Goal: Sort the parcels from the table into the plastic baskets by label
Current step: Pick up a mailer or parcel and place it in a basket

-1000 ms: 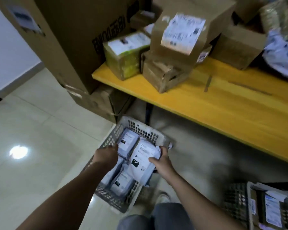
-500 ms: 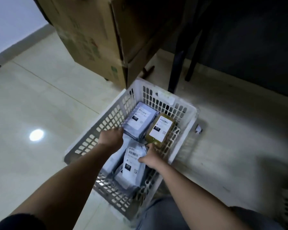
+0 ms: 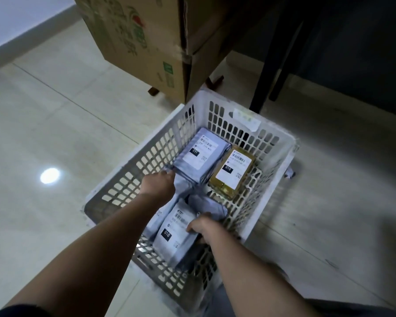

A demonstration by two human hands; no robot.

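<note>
Both hands [image 3: 157, 186] press soft grey mailers [image 3: 176, 234] (crinkled) inside latticed plastic basket [image 3: 268, 143]

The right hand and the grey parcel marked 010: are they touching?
Touching. In the head view the right hand lies on the grey parcel inside the basket, its fingers covering the label's edge.

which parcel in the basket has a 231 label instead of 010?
The grey bag at the far left of the basket, by the left hand. The brown box beside it and the bag under the right hand read 010.
</note>
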